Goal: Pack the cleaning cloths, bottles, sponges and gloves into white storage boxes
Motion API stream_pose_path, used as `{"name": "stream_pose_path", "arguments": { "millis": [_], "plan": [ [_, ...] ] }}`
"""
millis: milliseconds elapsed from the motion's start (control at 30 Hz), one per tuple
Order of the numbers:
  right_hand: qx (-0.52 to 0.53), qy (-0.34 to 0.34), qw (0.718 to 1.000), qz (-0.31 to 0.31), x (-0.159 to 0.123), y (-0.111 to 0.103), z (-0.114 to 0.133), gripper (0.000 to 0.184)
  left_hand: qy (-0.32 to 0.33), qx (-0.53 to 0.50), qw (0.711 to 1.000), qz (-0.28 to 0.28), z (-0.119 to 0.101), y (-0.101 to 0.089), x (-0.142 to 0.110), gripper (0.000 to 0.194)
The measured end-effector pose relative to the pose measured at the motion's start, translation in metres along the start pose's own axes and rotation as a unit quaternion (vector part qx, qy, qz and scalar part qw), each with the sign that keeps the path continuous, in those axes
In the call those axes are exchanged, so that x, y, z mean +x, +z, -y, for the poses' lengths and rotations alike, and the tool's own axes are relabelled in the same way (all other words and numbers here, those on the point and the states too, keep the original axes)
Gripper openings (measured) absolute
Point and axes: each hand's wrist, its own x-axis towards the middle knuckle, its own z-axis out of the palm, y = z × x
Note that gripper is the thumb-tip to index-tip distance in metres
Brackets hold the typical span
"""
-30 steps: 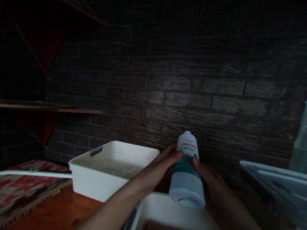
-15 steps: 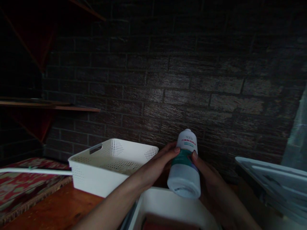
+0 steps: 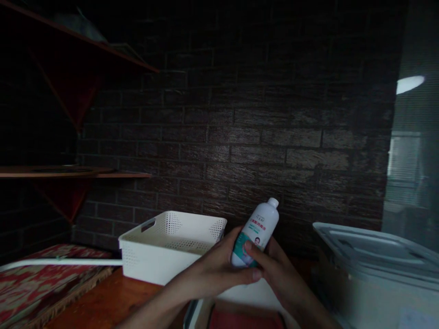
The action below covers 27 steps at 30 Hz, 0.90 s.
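Both hands hold a white bottle (image 3: 263,221) with a green label band, red print and a white cap. It leans with its cap up and to the right. My left hand (image 3: 222,265) wraps the lower left side, its thumb lying across near the base. On the right side, my right hand (image 3: 270,262) grips with its thumb over the label. Below the hands is a white bin (image 3: 252,292), partly covered by them, with a dark red thing (image 3: 245,319) in it.
A white perforated basket (image 3: 154,260) sits left on the wooden table (image 3: 113,292), beside a red patterned cloth (image 3: 51,274) and a white tube (image 3: 82,262). To the right stands a lidded storage box (image 3: 377,283). Shelves (image 3: 123,175) jut from the dark brick wall (image 3: 240,137).
The bottle has turned from base toward me to more upright, cap to the upper right. My left thumb moved down to its base. The view has shifted up and right.
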Motion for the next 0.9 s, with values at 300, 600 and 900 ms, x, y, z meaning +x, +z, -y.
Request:
{"name": "stream_pose_path", "arguments": {
  "millis": [300,600,900],
  "plan": [
    [-0.298,0.025,0.952,0.061,-0.033,-0.025,0.016,0.052,0.01,0.261,0.964,-0.04,0.0,0.013,-0.017,0.038],
    [-0.688,-0.225,0.688,0.051,-0.051,-0.04,0.08,0.063,0.005,0.46,0.885,0.078,0.003,-0.008,-0.014,0.05],
    [-0.727,-0.1,0.644,0.216,-0.03,-0.049,0.031,0.063,0.004,0.506,0.845,0.17,0.024,-0.001,-0.01,0.059]
  ]
}}
